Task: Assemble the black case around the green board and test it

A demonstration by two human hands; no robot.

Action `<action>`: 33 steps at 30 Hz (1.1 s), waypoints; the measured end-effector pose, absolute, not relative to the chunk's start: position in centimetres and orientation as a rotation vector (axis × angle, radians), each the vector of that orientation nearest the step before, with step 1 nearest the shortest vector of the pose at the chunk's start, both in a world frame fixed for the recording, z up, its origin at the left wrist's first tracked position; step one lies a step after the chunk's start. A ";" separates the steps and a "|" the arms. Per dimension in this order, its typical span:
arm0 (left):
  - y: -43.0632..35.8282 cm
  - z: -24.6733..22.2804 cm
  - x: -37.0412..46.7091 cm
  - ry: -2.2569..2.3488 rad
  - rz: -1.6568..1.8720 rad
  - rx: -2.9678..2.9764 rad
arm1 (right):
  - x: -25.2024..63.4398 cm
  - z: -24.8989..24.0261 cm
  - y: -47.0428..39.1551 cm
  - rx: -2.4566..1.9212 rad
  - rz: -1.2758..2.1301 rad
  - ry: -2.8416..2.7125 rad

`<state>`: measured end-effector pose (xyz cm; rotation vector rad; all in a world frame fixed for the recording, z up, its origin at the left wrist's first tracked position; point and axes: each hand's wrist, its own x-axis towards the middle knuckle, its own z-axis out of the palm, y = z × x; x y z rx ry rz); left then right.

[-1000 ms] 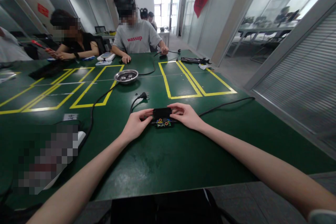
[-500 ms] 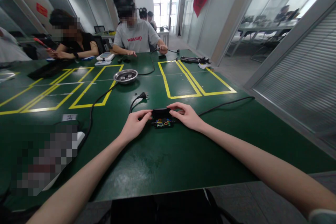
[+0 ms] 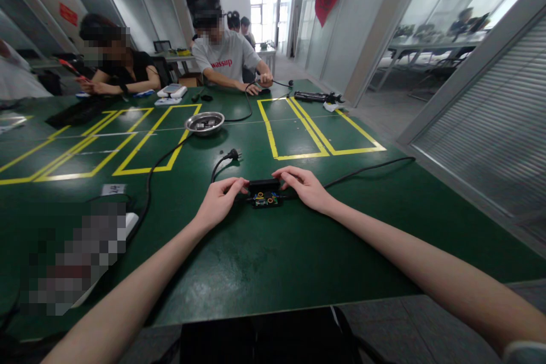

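Note:
A small black case half with a circuit board (image 3: 267, 199) inside lies on the green table, its copper coils and coloured parts showing. Right behind it stands the black cover (image 3: 264, 185), raised on its edge. My left hand (image 3: 219, 202) pinches the cover's left end between thumb and fingers. At the right end my right hand (image 3: 305, 187) has its fingers bent, with thumb and index close to the cover's corner; whether they touch it is hard to tell. Black cables leave the case on both sides, and a black plug (image 3: 232, 154) lies behind my left hand.
A metal bowl (image 3: 205, 124) with small metal parts sits farther back. Yellow tape (image 3: 301, 156) marks rectangles on the green table (image 3: 239, 261). A white power strip (image 3: 131, 222), partly blurred, lies at left. Across the table, a person in a grey shirt (image 3: 226, 57) handles a cable.
The cover sits slightly lower, and my right fingers have loosened a little at its corner. Across the table, the grey-shirted person leans in and the two hands have come together.

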<state>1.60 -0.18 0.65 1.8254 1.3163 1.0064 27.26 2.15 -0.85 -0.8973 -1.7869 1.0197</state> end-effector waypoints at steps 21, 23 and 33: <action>-1.0 1.2 2.2 1.258 0.859 2.131 | 27.4 0.3 1.3 -0.805 0.636 -2.104; -1.0 1.0 2.3 1.251 0.841 2.203 | 27.3 0.1 1.3 -0.789 0.645 -2.129; -1.0 0.6 3.1 1.264 0.682 2.514 | 27.1 -0.5 1.2 -0.863 0.577 -2.286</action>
